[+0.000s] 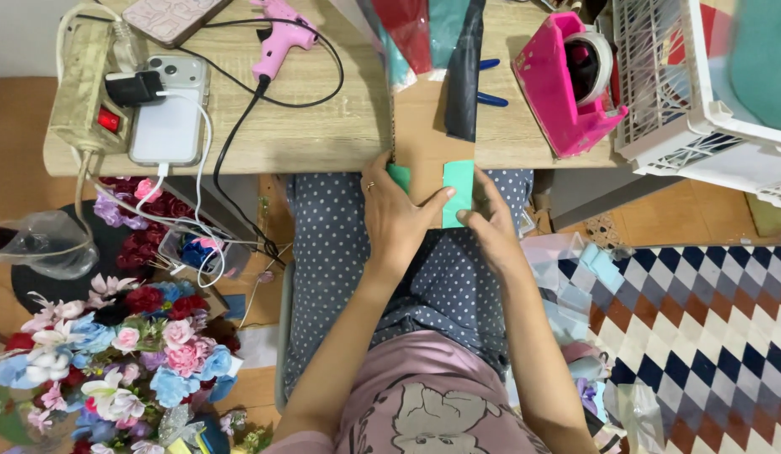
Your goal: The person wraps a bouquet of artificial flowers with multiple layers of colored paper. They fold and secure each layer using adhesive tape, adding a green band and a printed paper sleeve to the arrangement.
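Observation:
Over my lap in dotted blue trousers, both hands hold a small green piece of paper or felt [459,189] just below the table's front edge. My left hand [396,217] has a ring on one finger; its fingers lie across the sheet's left part and its thumb reaches onto the middle. My right hand [491,220] pinches the sheet's right edge. A brown strip [420,139] hangs over the table edge right above the hands.
On the wooden table [323,126] lie a pink glue gun [279,38], a phone on a charger cable [168,118], a power strip [86,84], a pink tape dispenser [569,80] and dark fabric pieces [462,67]. A white crate [701,92] stands right; artificial flowers [113,345] crowd the floor left.

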